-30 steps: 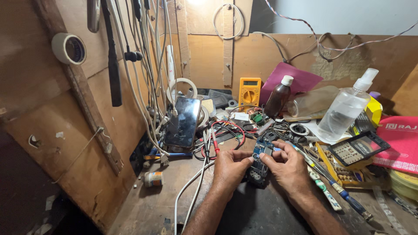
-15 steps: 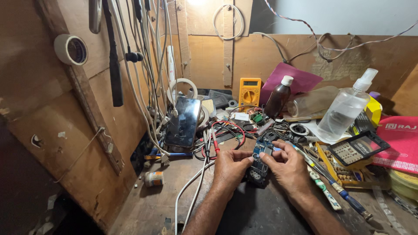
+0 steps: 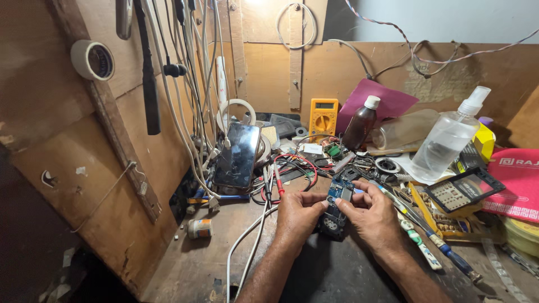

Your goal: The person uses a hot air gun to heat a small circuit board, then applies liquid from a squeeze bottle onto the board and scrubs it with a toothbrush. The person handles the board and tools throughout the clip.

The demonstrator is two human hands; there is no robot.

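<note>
My left hand (image 3: 296, 217) and my right hand (image 3: 368, 215) both grip a small opened phone (image 3: 336, 206) in the middle of the wooden bench. Its blue circuit board faces up at the far end and its dark body lies toward me. The left thumb presses on the phone's left side, and the right fingers pinch its right edge near the board. A red test probe (image 3: 278, 185) and a black one lie just left of the hands.
A smartphone (image 3: 238, 156) leans upright at the left among hanging white cables. A yellow multimeter (image 3: 323, 116), brown bottle (image 3: 360, 122) and clear spray bottle (image 3: 446, 137) stand behind. Screwdrivers (image 3: 418, 241), a calculator-like device (image 3: 463, 189) and clutter fill the right.
</note>
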